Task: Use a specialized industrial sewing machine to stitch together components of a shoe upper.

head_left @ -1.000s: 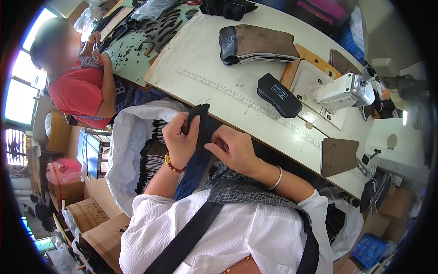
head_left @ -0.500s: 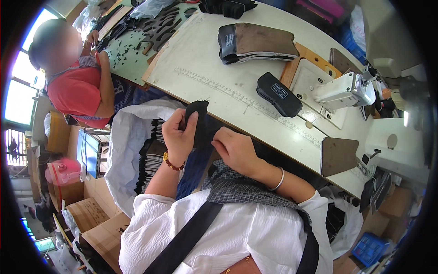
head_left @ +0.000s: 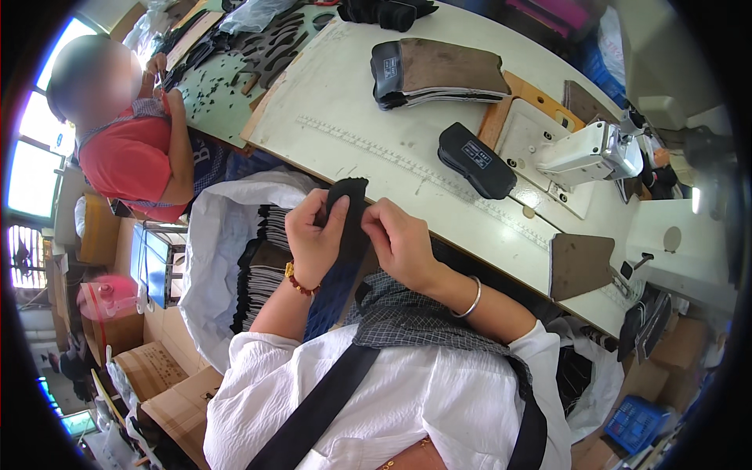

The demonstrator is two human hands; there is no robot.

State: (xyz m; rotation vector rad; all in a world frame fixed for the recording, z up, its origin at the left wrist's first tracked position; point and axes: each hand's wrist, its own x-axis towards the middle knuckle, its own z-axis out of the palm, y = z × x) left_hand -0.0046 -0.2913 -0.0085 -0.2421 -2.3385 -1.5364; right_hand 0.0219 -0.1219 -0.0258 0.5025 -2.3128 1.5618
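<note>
A small black fabric piece [head_left: 350, 205] with a ragged upper edge is held upright by my left hand [head_left: 315, 235], its thumb pressed on the face and its fingers behind. My right hand [head_left: 399, 244] is closed in a pinch at the right edge of that piece; the exact contact at its fingertips is partly hidden. Both hands are in front of the near edge of the white worktable [head_left: 376, 184]. Farther back on the table lie a black padded piece with a printed label [head_left: 476, 160] and a stack of brown and black fabric pieces [head_left: 450, 69].
A white sewing machine [head_left: 587, 157] stands at the right, near a brown fabric panel [head_left: 581, 266]. Stacked pieces fill a white sack [head_left: 207, 235] at my left. Beyond it, a person in red [head_left: 129, 160] works at a green table [head_left: 211, 110]. Cardboard boxes [head_left: 184, 411] sit lower left.
My right hand has moved up and left to the black fabric piece's edge. My left hand has shifted slightly right with the piece. The things on the table stay in place.
</note>
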